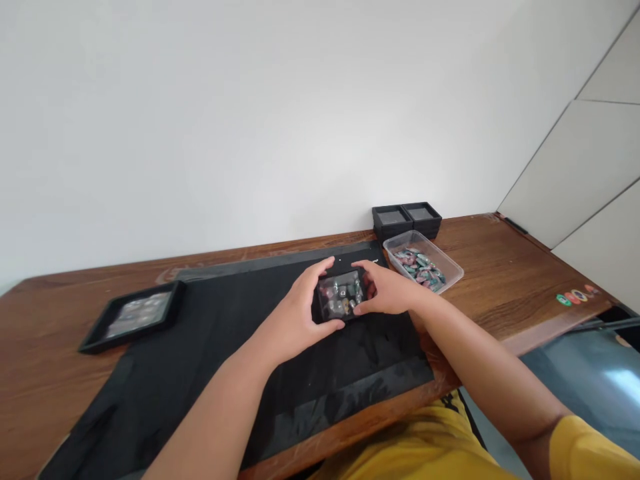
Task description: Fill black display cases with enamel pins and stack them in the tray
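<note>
A small black tray with a clear lid and several small coloured pieces inside sits on the black mat, near its far edge. My left hand grips the tray's left side, thumb at its near edge and fingers curled over the far edge. My right hand closes on the tray's right side, fingers over the top. The tray rests on or just above the mat; I cannot tell which.
A clear plastic tub of several coloured pieces stands right of the mat. Behind it are stacked empty black trays. A larger lidded black tray lies at the mat's left. Coloured stickers mark the wooden table at right.
</note>
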Tool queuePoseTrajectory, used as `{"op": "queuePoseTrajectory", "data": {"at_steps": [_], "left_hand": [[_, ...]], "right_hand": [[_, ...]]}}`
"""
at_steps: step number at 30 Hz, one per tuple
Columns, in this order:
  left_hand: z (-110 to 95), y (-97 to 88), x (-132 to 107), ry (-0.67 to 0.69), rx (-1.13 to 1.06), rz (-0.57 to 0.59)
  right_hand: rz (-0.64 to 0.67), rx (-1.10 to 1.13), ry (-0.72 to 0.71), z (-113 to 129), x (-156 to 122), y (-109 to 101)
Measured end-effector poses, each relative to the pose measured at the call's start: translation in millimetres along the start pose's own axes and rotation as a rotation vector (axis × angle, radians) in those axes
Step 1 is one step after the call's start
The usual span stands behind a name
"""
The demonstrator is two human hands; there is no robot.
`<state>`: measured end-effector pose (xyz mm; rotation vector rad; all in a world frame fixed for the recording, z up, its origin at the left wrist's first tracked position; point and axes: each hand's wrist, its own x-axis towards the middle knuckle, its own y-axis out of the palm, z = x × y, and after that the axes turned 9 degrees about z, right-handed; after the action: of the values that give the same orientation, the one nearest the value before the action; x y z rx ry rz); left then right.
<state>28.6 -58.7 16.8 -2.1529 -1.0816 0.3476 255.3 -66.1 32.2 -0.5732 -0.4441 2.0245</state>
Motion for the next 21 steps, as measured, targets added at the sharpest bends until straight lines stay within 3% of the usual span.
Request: {"op": "queuePoseTrajectory", "data": {"at_steps": [4, 7, 13, 21], "left_hand": [[0.7, -0.9, 3.5, 0.010, -0.192, -0.136], [2.7, -6.6, 8.0, -0.053, -0.350, -0.212], [-1.7, -9.7, 13.2, -0.155, -0.551, -0.057], [-8.5, -4.6, 13.4, -0.205, -0.663, -0.075]], "right_hand": [[0.056, 0.314, -0.043, 0.8, 0.1, -7.5], [0.016, 0.453, -0.092, 3.7, -0.8, -11.6], [-0.080, 0.493, -0.134, 7.8, 0.6, -8.4], [-0.056, 0.518, -0.135, 8.2, 3.6, -0.2]]}}
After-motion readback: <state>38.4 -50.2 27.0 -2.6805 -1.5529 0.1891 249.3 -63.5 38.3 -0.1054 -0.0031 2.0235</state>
